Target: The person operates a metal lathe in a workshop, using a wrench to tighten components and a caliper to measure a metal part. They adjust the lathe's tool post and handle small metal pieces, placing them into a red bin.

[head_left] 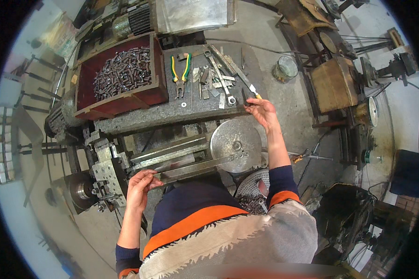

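My right hand (pixel 263 112) is at the front right corner of a grey metal bench, thumb and fingers closed on a thin dark strip (pixel 245 96) that points away from me. Just beyond those fingers lies a flat file (pixel 239 72) with a yellow handle end. My left hand (pixel 140 187) is beside the near end of a long flat metal arm (pixel 195 168), fingers curled together; what they hold, if anything, is hidden. That arm runs to a round metal disc (pixel 236 145) on the machine in front of me.
A dark red wooden box (pixel 121 100) full of small metal cylinders stands on the bench (pixel 172 111). Pliers (pixel 180 74) with green-yellow handles, a ring wrench (pixel 220 78) and metal strips lie right of it. A chuck (pixel 81 189) is at left; a perforated basket (pixel 253 183) sits below.
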